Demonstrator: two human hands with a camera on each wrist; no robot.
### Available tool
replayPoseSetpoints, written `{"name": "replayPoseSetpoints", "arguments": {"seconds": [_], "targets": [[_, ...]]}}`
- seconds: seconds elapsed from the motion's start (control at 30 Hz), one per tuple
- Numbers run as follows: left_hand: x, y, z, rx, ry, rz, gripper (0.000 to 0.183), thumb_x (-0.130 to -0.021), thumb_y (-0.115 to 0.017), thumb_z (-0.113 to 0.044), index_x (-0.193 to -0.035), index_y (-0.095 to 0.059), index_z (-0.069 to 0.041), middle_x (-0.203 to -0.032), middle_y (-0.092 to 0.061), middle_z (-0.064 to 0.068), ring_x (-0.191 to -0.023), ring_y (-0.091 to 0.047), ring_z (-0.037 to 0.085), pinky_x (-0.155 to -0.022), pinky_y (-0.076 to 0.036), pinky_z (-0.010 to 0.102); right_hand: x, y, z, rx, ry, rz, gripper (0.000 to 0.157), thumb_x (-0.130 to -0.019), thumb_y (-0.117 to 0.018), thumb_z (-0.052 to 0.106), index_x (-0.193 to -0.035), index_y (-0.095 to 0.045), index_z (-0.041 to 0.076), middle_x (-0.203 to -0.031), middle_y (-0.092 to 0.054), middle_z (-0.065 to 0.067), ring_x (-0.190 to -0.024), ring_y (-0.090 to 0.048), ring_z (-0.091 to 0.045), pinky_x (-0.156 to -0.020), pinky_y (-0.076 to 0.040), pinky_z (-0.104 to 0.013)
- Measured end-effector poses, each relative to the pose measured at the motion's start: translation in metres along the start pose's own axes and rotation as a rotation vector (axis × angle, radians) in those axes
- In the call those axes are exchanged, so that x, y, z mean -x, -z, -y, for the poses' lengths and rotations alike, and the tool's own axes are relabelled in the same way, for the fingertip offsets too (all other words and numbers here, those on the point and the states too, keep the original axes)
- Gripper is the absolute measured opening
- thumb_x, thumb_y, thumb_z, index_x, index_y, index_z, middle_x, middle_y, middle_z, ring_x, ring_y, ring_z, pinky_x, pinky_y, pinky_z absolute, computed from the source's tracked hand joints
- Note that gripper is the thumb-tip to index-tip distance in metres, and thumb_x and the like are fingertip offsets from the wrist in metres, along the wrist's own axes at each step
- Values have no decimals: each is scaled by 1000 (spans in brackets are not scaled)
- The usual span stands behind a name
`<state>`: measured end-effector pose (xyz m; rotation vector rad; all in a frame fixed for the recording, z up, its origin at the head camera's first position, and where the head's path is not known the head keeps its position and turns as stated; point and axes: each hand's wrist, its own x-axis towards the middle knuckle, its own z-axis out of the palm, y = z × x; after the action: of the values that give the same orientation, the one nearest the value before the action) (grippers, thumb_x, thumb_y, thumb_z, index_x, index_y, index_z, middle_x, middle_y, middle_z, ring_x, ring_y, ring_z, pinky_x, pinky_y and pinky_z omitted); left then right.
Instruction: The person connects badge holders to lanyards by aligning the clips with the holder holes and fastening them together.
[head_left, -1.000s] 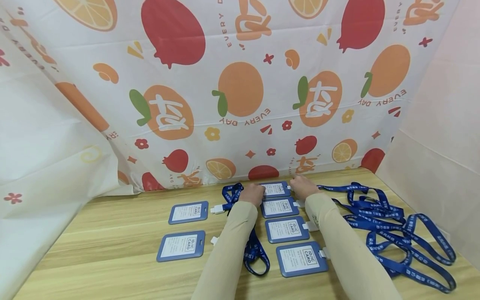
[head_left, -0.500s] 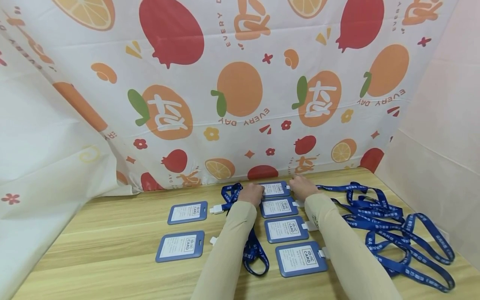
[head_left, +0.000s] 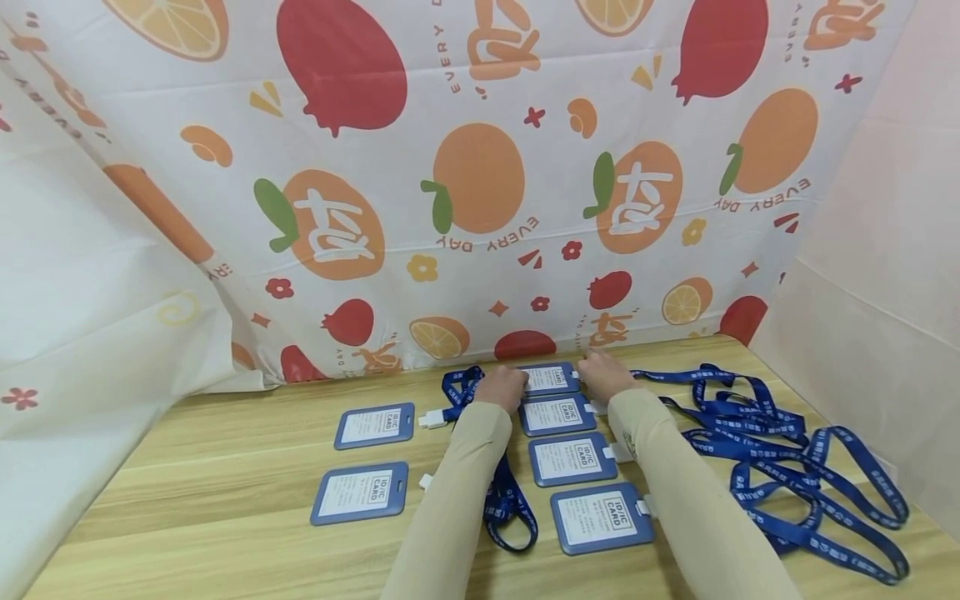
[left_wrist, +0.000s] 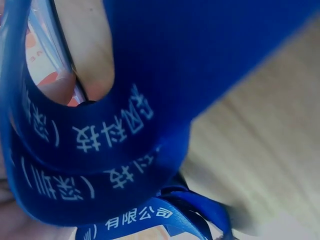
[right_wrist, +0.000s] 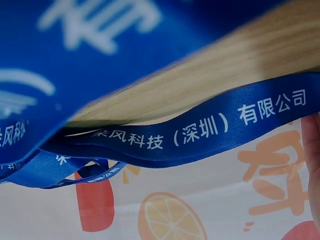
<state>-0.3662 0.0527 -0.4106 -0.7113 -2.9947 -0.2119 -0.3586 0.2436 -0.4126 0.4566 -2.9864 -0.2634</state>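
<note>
The left hand (head_left: 504, 388) pinches the left end of the top card holder (head_left: 550, 378), which is at the back of the desk (head_left: 225, 467). In the left wrist view its fingers (left_wrist: 92, 45) are almost closed, with the thin edge between them, and a blue strap (left_wrist: 110, 135) loops in front.

The right hand (head_left: 606, 377) is at the other end of the top card holder, by a small white clip (head_left: 576, 375). I cannot tell how far open its fingers are or if they hold the clip.

Three more card holders (head_left: 572, 458) lie in a line below the top one, each with a white clip at its right end. Two other card holders (head_left: 374, 425) lie on the left, one below the other. Blue straps (head_left: 772, 450) lie in a tangle on the right. Behind the desk hangs a white cloth (head_left: 480, 275) with fruit pictures.
</note>
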Motion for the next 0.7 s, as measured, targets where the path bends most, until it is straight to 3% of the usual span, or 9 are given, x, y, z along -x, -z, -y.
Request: {"name": "replayPoseSetpoints", "arguments": {"seconds": [0.7], "targets": [[-1, -1, 1, 0, -13, -18, 23, -97, -70, -8, -119, -76, -9, -110, -74, 7, -84, -62, 18, -88, -57, 35, -2, -5, -3, 10, 10, -5, 23, -86, -81, 2, -108, -74, -1, -106, -67, -17, -99, -68, -30, -91, -57, -41]]}}
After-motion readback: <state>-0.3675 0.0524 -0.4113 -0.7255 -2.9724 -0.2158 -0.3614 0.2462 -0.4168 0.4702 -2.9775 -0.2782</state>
